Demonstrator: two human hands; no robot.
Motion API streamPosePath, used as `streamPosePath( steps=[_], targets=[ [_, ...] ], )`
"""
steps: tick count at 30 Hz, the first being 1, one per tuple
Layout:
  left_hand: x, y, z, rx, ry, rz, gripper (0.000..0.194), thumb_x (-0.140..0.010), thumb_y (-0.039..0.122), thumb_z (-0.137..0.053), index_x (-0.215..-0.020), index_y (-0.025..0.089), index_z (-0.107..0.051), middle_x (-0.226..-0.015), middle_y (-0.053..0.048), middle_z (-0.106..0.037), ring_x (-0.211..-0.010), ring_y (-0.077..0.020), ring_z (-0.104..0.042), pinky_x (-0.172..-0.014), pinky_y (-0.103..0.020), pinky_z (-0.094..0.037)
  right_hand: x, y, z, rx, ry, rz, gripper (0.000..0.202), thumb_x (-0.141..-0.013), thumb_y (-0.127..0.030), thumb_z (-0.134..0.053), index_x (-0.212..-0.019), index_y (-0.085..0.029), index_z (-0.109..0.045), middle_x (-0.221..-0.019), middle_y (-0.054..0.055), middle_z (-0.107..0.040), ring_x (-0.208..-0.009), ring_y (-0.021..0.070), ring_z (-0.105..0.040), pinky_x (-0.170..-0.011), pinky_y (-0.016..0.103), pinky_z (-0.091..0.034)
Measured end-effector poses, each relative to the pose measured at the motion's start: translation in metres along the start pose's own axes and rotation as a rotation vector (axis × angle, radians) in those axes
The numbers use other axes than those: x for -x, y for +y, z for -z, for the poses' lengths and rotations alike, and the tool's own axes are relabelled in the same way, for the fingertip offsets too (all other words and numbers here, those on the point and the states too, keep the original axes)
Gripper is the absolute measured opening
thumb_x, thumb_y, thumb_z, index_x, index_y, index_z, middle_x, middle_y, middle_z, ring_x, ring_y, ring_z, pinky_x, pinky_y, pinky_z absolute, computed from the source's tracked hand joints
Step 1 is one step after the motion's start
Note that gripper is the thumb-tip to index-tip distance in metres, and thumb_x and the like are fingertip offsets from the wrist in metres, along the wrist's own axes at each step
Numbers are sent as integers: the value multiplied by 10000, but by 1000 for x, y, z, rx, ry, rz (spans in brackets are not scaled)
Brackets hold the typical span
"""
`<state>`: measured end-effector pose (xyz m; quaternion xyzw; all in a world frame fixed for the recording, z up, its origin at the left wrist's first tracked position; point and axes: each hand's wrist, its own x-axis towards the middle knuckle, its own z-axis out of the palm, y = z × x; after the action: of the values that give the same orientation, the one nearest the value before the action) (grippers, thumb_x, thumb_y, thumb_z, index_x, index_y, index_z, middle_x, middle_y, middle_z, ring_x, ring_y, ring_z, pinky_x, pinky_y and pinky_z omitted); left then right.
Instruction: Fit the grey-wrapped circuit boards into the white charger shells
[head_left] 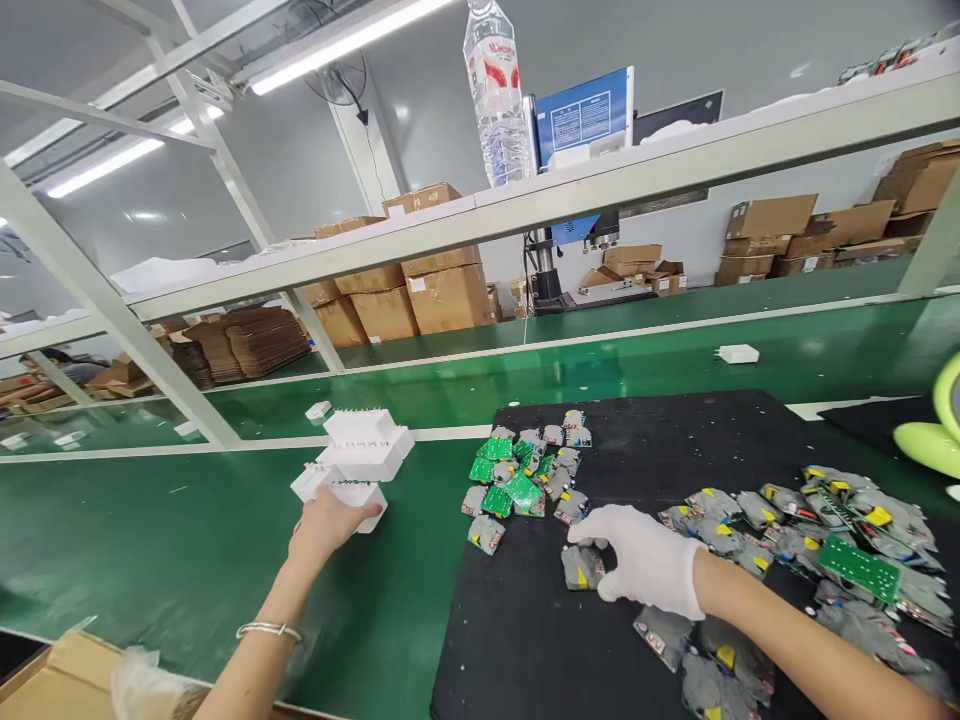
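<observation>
My bare left hand (327,528), with a bangle on its wrist, is closed around a white plastic adapter case (367,496) at the near end of a cluster. More white adapter cases (364,445) with metal pins stand just behind it on the green bench. In a white glove, my right hand (637,560) hovers over the black mat with thumb and fingers apart. Between and beside its fingertips lies a grey-coated circuit board (581,567) with a yellow part. A pile of green and grey boards (517,475) sits beyond it.
The black mat (510,630) carries a larger heap of coated boards (855,550) on the right. An open cardboard box (75,675) is at the lower left. A conveyor belt (645,362) with scattered white adapters runs behind. Above it, a shelf (600,185) holds a plastic bottle (499,100).
</observation>
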<state>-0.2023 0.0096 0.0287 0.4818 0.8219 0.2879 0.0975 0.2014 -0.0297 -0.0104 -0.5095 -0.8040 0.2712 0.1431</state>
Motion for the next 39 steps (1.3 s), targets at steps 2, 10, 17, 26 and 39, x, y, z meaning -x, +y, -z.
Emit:
streamPosePath(
  steps=[2,10,17,26,39],
  targets=[
    [15,20,4,190,-86,1,773,-475,514,-712,-1091,99,-498,-1118,-254,-575,-1097,-486,-477,-877,-599,-362,0,0,-4,35,59,66,453,-521,-115,-615,-958,-218,-672,-951,46,-656,-858,232,-618,-796,327,-481],
    [74,122,-47,1416,-764,-124,381,-647,434,-552,-942,196,-586,-1069,-87,-650,-1051,-319,-574,-882,-472,-454,0,-11,-3,60,402,493,340,-601,-93,-545,-918,-194,-618,-808,27,-632,-720,155,-586,-707,285,-497],
    [95,118,-89,1754,-1382,62,441,-715,400,-497,-1011,105,-640,-1054,-149,-666,-982,-328,-603,-849,-404,-440,11,-32,21,55,875,733,264,-720,-111,-602,-967,-203,-573,-944,45,-673,-834,136,-632,-749,246,-521],
    [109,108,-94,1693,-1656,-51,609,-638,410,-497,-1151,91,-573,-1066,-138,-650,-1000,-305,-558,-812,-376,-412,27,-44,3,94,899,821,233,-820,-136,-575,-1050,-155,-542,-956,94,-675,-905,141,-638,-831,262,-531],
    [121,111,-86,1724,-1592,-107,614,-626,398,-535,-1167,111,-578,-1072,-122,-659,-984,-309,-561,-846,-424,-415,21,-39,6,209,821,817,308,-847,-130,-515,-1146,-174,-459,-975,101,-667,-927,163,-627,-784,292,-544]
  ],
)
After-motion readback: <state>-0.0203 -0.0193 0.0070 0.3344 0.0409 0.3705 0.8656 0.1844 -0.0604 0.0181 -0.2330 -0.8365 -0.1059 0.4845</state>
